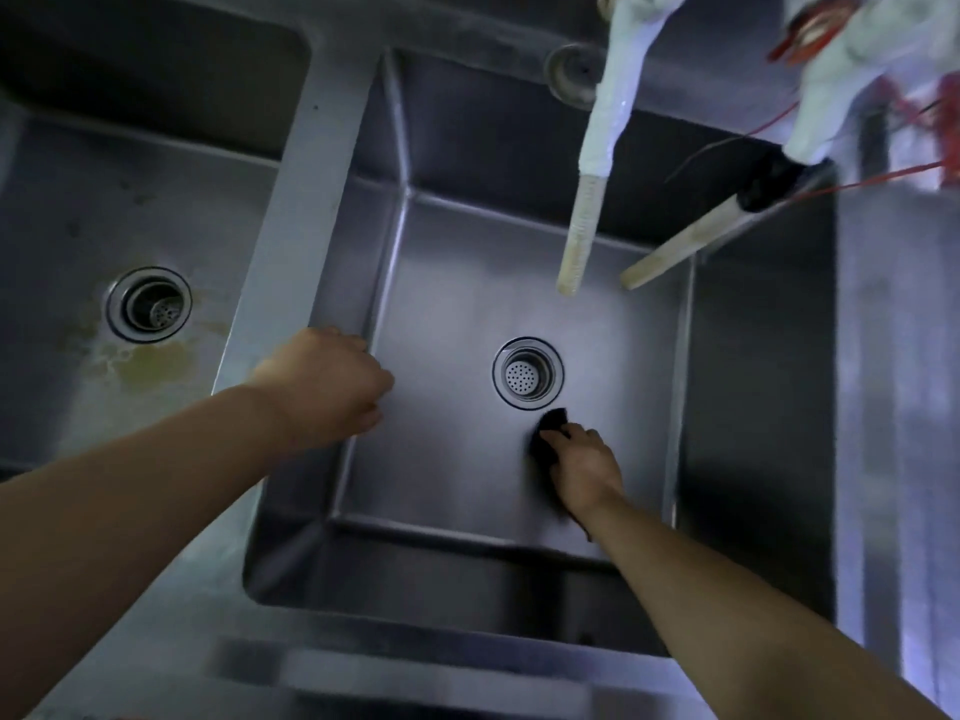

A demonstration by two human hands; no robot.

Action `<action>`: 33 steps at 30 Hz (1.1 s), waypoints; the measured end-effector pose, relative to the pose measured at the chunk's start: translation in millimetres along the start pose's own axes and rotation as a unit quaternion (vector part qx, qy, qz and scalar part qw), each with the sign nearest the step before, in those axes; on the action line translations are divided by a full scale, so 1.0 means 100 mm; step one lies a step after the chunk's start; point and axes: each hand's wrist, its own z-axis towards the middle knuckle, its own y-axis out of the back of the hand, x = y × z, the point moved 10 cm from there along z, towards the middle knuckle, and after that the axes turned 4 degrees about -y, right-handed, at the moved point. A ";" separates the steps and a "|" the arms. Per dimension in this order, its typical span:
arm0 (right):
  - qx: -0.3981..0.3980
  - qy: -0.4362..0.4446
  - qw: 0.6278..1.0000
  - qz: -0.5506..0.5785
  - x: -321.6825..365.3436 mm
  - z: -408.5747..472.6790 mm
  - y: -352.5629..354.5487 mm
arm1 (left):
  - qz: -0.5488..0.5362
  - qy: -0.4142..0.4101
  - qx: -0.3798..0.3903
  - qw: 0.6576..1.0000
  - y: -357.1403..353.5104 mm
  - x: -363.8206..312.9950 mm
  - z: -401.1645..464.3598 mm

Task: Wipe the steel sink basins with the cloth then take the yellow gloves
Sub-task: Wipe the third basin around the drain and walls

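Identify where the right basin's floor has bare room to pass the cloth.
Bare floor lies between the left hand and the drain, and behind the drain, below the hoses. Crowded: the right hand presses the cloth beside the drain.

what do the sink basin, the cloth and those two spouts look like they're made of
Sink basin: brushed steel, dull grey sheen. Cloth under the right hand: dark, soft-looking fabric, weave too dim to tell. Spouts: seemingly ribbed plastic hose, yellowed, wrapped in white tape higher up.

The sink basin was brushed steel with a dull sheen; the dark cloth looked soft and matt.
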 end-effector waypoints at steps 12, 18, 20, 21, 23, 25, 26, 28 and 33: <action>-0.250 0.001 0.933 0.260 1.81 -1.25 1.13 | -0.177 -0.066 -0.299 0.935 0.70 0.04 -1.06; -0.329 0.026 0.902 0.279 2.89 -1.80 1.46 | -0.234 -0.013 -0.294 0.927 0.32 0.61 -2.37; -0.329 0.048 0.905 0.265 3.27 -1.89 1.50 | -0.248 0.019 -0.296 0.922 0.15 0.83 -2.81; -0.325 0.058 0.908 0.257 3.44 -1.91 1.53 | -0.256 0.040 -0.293 0.920 0.07 0.95 -3.00; -0.311 0.070 0.915 0.247 3.74 -1.92 1.56 | -0.261 0.086 -0.270 0.923 -0.12 1.18 -3.30; -0.297 0.078 0.920 0.244 3.97 -1.88 1.56 | -0.254 0.117 -0.258 0.925 -0.27 1.37 -3.51; -0.293 0.083 0.921 0.244 4.07 -1.84 1.57 | -0.252 0.128 -0.251 0.926 -0.34 1.46 -3.59; -0.285 0.089 0.922 0.248 4.23 -1.73 1.56 | -0.249 0.151 -0.243 0.925 -0.44 1.61 -3.70; -0.231 0.120 0.934 0.246 4.63 -1.28 1.39 | -0.267 0.195 -0.218 0.918 -0.76 1.98 -3.82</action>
